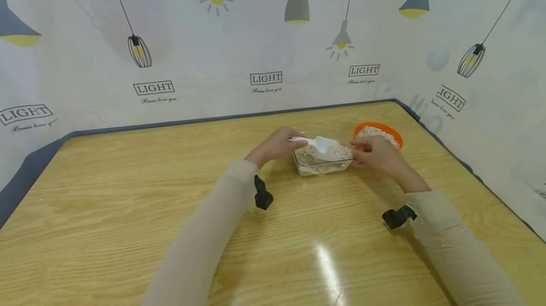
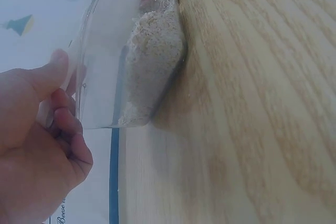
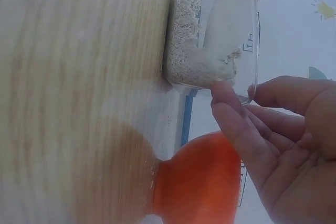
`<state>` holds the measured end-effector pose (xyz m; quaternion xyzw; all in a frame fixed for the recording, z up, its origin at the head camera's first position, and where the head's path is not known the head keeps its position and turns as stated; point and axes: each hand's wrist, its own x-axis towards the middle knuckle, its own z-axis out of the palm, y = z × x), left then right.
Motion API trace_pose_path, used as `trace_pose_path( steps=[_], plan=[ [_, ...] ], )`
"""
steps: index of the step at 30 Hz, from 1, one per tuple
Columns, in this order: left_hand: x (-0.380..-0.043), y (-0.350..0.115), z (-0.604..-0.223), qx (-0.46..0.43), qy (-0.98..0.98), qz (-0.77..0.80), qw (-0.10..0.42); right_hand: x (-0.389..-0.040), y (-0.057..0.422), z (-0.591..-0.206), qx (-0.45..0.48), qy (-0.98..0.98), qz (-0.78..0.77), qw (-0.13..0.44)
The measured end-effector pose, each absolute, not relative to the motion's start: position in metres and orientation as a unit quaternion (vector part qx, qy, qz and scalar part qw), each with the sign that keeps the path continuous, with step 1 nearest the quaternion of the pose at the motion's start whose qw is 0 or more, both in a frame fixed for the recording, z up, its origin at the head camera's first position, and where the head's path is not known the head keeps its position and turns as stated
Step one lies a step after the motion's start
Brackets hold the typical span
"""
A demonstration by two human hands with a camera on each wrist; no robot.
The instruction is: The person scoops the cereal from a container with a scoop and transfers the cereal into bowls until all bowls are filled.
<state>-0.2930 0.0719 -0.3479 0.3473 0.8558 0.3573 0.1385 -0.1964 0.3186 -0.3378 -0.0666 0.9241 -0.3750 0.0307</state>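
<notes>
My left hand (image 1: 276,144) grips a white plastic scoop (image 1: 325,145) by its handle. The scoop's head dips into a clear rectangular glass container (image 1: 308,171) partly filled with pale flakes that look like oats (image 1: 342,150). At the container's right end, my right hand (image 1: 379,155) pinches the rim between thumb and fingers, as the right wrist view shows. Through the glass wall (image 3: 210,85) in that view, the scoop's head lies among the flakes. The left wrist view has the left fingers (image 2: 59,72) curled round the handle beside the rim.
Just behind and right of the right hand stands an orange bowl (image 1: 357,130) holding more pale flakes (image 1: 370,130). The wooden table (image 1: 149,202) has a dark blue edge, with a lamp-patterned curtain (image 1: 204,59) behind it.
</notes>
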Motion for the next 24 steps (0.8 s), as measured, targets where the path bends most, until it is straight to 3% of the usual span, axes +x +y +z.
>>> trace_pose_path(
  steps=[24],
  plan=[
    [-0.293,0.061,-0.341,0.334,0.833,0.420,0.134,-0.190,0.328,-0.329,-0.060,0.919,-0.388,0.030]
  ],
)
